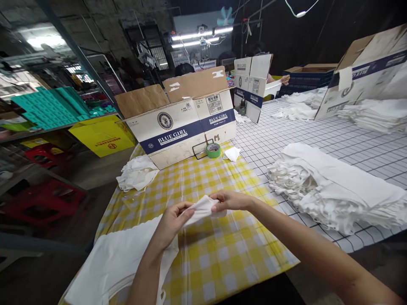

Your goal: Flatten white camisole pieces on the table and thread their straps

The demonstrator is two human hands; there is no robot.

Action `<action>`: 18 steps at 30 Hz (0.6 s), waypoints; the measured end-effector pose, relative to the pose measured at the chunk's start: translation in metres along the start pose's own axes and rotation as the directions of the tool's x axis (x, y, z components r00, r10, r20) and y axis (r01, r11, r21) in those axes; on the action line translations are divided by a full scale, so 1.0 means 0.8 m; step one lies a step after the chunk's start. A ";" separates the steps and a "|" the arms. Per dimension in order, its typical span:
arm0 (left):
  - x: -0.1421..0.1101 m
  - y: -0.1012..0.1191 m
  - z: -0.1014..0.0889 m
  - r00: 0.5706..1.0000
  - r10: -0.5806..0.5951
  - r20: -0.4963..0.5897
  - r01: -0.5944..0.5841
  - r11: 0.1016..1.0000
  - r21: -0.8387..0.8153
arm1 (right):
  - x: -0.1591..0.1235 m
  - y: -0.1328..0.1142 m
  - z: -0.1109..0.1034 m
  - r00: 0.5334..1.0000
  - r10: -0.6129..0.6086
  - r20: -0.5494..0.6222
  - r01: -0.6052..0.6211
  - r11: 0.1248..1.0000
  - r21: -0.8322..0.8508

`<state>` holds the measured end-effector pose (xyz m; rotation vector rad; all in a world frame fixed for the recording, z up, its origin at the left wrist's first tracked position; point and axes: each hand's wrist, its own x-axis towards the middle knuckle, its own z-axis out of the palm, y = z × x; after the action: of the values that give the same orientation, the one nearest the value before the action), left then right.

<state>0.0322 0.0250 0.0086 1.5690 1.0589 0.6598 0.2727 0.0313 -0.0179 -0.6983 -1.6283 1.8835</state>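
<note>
A white cloth garment (127,243) lies spread over the front left of the yellow checked tablecloth (222,254). One narrow end of it is raised off the table between my two hands. My left hand (174,218) pinches this end between thumb and fingers. Just to the right, my right hand (229,201) grips the tip, fingers closed over it. The cloth looks drawn out between them. Beyond my hands, a green tape roll (213,150) and a small folded white piece (232,154) rest on the tablecloth.
A cardboard carton (187,131) stands across the back, with a white cloth heap (137,173) at its left. A thick garment stack (337,182) lies right on the grid-patterned cloth (254,148). Another person's hand (285,79) shows behind a second carton (251,84).
</note>
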 end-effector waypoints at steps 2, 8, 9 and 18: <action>-0.001 -0.027 0.017 0.999 -0.052 0.006 0.051 0.996 0.076 | -0.015 0.028 0.003 0.991 0.120 -0.067 -0.118 0.992 0.037; -0.009 -0.111 0.098 0.834 0.307 -0.458 0.025 0.808 0.588 | -0.031 0.112 0.018 0.868 0.313 -0.386 -0.242 0.945 0.220; -0.013 -0.120 0.110 0.849 0.350 -0.397 -0.011 0.761 0.648 | -0.031 0.118 0.019 0.856 0.316 -0.409 -0.235 0.943 0.235; -0.010 -0.128 0.128 0.953 0.201 -0.227 -0.072 0.877 0.476 | -0.030 0.110 0.027 0.847 0.336 -0.412 -0.159 0.900 0.406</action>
<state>0.0853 -0.0273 -0.1160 2.0243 1.3925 0.7730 0.2685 -0.0111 -0.1016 -1.1471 -0.8847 1.9152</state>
